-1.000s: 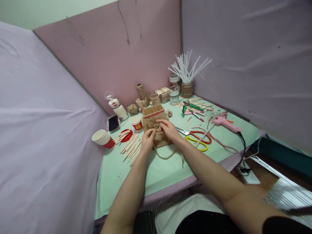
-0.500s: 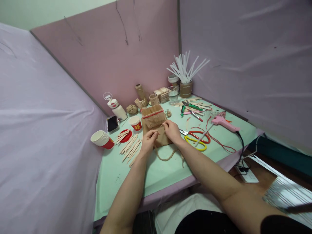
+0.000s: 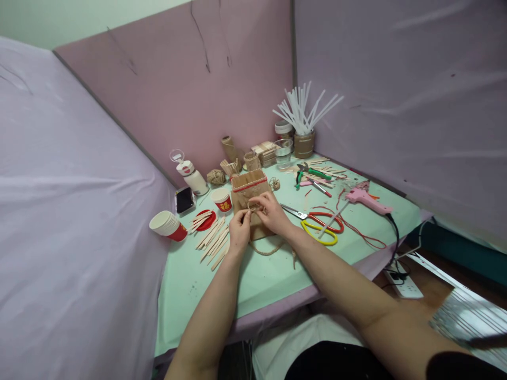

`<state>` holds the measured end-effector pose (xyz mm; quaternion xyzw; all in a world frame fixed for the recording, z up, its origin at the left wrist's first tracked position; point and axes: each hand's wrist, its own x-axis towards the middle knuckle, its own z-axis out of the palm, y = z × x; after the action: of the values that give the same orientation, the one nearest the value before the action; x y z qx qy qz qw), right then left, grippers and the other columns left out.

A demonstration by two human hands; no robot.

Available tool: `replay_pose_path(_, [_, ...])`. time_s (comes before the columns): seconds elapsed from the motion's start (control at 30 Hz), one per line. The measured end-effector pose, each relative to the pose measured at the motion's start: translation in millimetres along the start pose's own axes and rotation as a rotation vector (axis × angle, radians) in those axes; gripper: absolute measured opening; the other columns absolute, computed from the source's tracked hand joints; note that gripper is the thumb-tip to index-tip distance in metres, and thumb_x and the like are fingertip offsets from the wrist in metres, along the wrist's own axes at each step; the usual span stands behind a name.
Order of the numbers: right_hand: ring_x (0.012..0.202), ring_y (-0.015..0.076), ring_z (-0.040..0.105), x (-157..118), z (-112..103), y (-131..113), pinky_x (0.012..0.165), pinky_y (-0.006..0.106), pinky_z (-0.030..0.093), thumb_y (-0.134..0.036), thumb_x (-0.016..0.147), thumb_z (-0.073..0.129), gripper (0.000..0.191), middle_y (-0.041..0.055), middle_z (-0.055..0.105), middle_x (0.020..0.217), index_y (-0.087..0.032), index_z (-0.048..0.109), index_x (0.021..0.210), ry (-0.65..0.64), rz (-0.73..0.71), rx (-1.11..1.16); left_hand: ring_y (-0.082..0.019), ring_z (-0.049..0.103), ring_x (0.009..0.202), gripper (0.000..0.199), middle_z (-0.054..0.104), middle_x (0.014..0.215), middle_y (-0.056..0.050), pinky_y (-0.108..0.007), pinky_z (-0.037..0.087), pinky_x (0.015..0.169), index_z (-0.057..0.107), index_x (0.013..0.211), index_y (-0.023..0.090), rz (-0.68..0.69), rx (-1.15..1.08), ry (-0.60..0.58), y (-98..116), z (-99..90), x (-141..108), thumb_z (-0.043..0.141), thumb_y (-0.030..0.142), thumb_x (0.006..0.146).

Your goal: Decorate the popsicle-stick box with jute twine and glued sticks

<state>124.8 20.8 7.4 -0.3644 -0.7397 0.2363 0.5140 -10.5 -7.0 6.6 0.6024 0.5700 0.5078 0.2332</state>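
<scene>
A thin tan string [image 3: 252, 206] is making a small, loose bend by the fingertips of the left hand [image 3: 240, 230] and right hand [image 3: 271, 212]. The left fingers are pinching it. A thicker, twisty tan cord [image 3: 266, 253] is lying in a curve on the green table, and one end is looking fuzzy. Just behind the hands, a brown box [image 3: 249, 184] is standing with its top open. A red line is running along its bumpy rim. Flat brown stuff is showing below, maybe its base, but the hands are hiding part of it.
</scene>
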Motion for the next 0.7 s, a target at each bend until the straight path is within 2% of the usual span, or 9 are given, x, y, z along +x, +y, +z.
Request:
replay_pose_path(0.2, [0.084, 0.0159, 0.054, 0.4, -2.4, 0.3, 0.075, 0.029, 0.044, -0.021, 0.083, 0.052, 0.015, 0.0052, 0.053, 0.093, -0.021, 0.065, 0.092, -0.032, -0.067, -0.004, -0.017, 0.058, 0.079, 0.021, 0.066, 0.081, -0.004, -0.028, 0.043, 0.075, 0.066, 0.084, 0.017, 0.049, 0.060, -0.002, -2.3, 1.1, -0.7, 0.049, 0.029, 0.082])
replay_pose_path(0.3, [0.085, 0.0164, 0.054, 2.0, -2.7, 1.0, 0.078, 0.030, 0.042, -0.024, 0.085, 0.051, 0.014, 0.0052, 0.057, 0.088, -0.020, 0.065, 0.084, -0.017, -0.059, 0.019, -0.017, 0.058, 0.081, 0.021, 0.066, 0.083, -0.005, -0.028, 0.044, 0.076, 0.066, 0.085, 0.017, 0.062, 0.063, 0.001, -3.2, 1.3, -0.6, 0.050, 0.030, 0.082])
replay_pose_path(0.5, [0.082, 0.0147, 0.056, 5.4, -1.3, 3.0, 0.078, 0.028, 0.041, -0.025, 0.082, 0.051, 0.015, 0.0029, 0.063, 0.083, -0.019, 0.064, 0.077, 0.010, 0.107, 0.128, -0.018, 0.060, 0.084, 0.020, 0.068, 0.089, -0.005, -0.029, 0.044, 0.079, 0.067, 0.087, 0.017, 0.087, 0.068, -0.025, -1.1, 1.4, -1.5, 0.051, 0.028, 0.082])
replay_pose_path(0.7, [0.068, 0.0133, 0.054, 6.9, 0.1, 2.4, 0.068, 0.026, 0.041, -0.030, 0.076, 0.053, 0.018, 0.0007, 0.063, 0.070, -0.018, 0.064, 0.072, 0.022, 0.287, 0.211, -0.018, 0.060, 0.084, 0.020, 0.069, 0.089, -0.006, -0.029, 0.043, 0.078, 0.067, 0.087, 0.017, 0.111, 0.053, -0.082, 4.6, 0.7, -2.9, 0.050, 0.027, 0.082])
